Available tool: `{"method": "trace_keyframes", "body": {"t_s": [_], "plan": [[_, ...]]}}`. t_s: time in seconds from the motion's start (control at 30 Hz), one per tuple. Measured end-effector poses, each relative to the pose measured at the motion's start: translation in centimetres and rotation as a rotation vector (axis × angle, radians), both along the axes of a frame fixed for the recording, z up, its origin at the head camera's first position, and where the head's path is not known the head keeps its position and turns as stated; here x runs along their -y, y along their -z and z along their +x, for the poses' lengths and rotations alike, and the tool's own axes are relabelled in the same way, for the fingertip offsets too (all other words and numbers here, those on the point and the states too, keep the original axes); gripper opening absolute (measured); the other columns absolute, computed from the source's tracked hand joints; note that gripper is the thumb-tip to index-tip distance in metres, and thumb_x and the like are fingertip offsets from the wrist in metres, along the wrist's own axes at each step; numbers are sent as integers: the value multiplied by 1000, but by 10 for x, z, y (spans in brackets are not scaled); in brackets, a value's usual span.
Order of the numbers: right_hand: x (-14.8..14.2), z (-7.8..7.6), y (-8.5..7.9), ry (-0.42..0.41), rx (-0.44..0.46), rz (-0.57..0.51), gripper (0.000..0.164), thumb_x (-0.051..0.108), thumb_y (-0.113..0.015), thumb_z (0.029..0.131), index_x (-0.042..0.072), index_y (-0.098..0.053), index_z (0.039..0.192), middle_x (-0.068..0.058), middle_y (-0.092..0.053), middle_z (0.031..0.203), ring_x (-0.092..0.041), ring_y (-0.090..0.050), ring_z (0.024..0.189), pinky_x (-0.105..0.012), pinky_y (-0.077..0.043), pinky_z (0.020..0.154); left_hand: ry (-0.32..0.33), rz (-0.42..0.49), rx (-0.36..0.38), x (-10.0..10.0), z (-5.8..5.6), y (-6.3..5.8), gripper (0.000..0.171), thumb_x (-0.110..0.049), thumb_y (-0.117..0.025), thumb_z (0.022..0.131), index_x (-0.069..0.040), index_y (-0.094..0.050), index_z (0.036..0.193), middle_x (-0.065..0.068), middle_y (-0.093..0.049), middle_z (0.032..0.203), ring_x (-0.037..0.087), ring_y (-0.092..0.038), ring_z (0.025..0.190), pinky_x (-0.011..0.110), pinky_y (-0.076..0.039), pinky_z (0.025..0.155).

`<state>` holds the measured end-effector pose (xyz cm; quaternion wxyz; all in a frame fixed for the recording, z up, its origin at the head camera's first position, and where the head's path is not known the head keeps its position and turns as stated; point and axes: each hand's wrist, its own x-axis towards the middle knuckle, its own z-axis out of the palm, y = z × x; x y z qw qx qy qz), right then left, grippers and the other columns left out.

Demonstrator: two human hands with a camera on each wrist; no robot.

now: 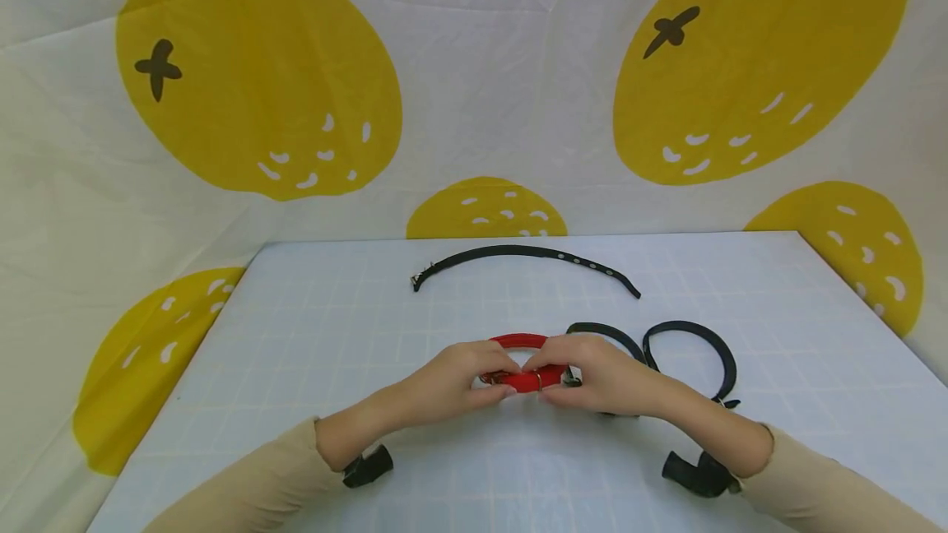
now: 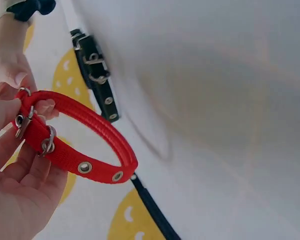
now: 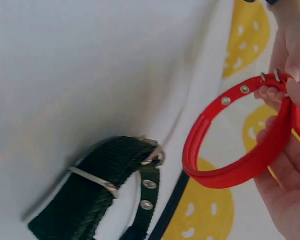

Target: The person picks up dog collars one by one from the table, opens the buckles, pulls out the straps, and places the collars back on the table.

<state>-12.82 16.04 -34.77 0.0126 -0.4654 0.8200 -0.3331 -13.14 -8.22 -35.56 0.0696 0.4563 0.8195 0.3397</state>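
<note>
Pinching with the left fingers [image 1: 493, 356] near the buckle [image 2: 24, 125] of the red collar [image 1: 527, 382], over the desk [image 1: 296, 327], and gripping its other side with the right fingers [image 1: 557, 350]. Probably light, bendy, not slippery, tough; best grabbed either side of the buckle, tbh.

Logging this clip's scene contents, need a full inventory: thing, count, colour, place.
table: 1, pale with grid lines, under the collars
backdrop: 1, white, behind table
prints: 5 in head view, yellow, on backdrop
strap: 1, black, curved open across table's far side
dark collars: 2, near black, looped, right of red collar
red collar: 1, red, held near table centre
wrist devices: 2, black, one at each wrist
sleeves: 2, beige, on both forearms
left grip: 1, bare, pinching red collar's left side
right grip: 1, bare, pinching its right side
</note>
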Motion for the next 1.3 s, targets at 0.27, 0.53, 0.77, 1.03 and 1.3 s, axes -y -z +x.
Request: {"method": "trace_keyframes", "body": {"t_s": [0.27,0.53,0.77,1.03,1.3], "plan": [[5,2,-15,16,-106,-230,37,9,-77,77,10,-64,111,2,-65,94,-9,-54,74,-19,-48,61,-39,223,127,7,0,-15,18,-15,-63,90,-11,-65,108,-7,-61,91,7,-54,81,24,-51,73],[11,2,-22,69,-103,-316,35,4,-78,73,11,-66,105,4,-63,87,-11,-51,71,-21,-45,56,-112,277,253,7,6,-27,19,-16,-61,92,-12,-65,110,-6,-63,97,12,-57,85,27,-51,82],[15,3,-25,122,-85,-318,31,4,-75,77,11,-65,106,1,-64,90,-9,-54,73,-24,-49,58,-204,267,40,4,12,-32,23,-15,-62,90,-11,-63,113,-4,-64,99,7,-56,80,23,-52,71],[21,5,-30,125,-34,-308,28,8,-73,80,13,-65,107,4,-65,93,-9,-56,77,-24,-50,59,-207,284,-308,1,15,-35,18,-12,-70,84,-10,-65,101,-5,-60,89,4,-49,71,17,-47,58],[24,4,-31,114,-37,-291,26,8,-73,80,13,-66,105,5,-65,93,-8,-55,76,-23,-50,60,-271,163,-542,-2,20,-42,22,-15,-76,77,-8,-67,96,-1,-62,89,9,-51,76,11,-46,64]]}}
